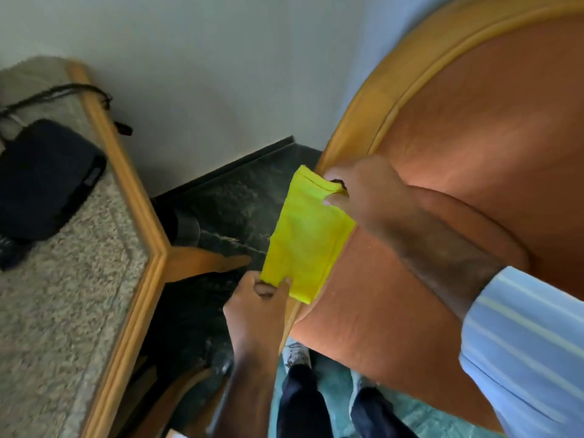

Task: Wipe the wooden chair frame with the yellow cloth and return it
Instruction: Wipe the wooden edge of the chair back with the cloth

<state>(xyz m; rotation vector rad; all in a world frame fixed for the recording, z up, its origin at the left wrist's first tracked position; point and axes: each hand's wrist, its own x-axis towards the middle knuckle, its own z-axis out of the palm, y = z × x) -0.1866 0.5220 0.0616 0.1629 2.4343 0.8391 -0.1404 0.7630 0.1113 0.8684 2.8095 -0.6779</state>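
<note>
A yellow cloth (305, 235) is stretched flat between both hands beside the chair's left edge. My right hand (363, 188) pinches its top corner right against the curved wooden chair frame (373, 99). My left hand (259, 298) pinches the cloth's bottom corner, near the lower part of the frame. The chair has orange upholstery (474, 159) filling the right of the view. The frame section behind the cloth is hidden.
A wood-edged table with a speckled stone top (63, 279) stands at left, holding a black pouch (44, 178) and a black cord. Dark stone floor (227, 197) and a pale wall lie between table and chair. My legs and shoes show below.
</note>
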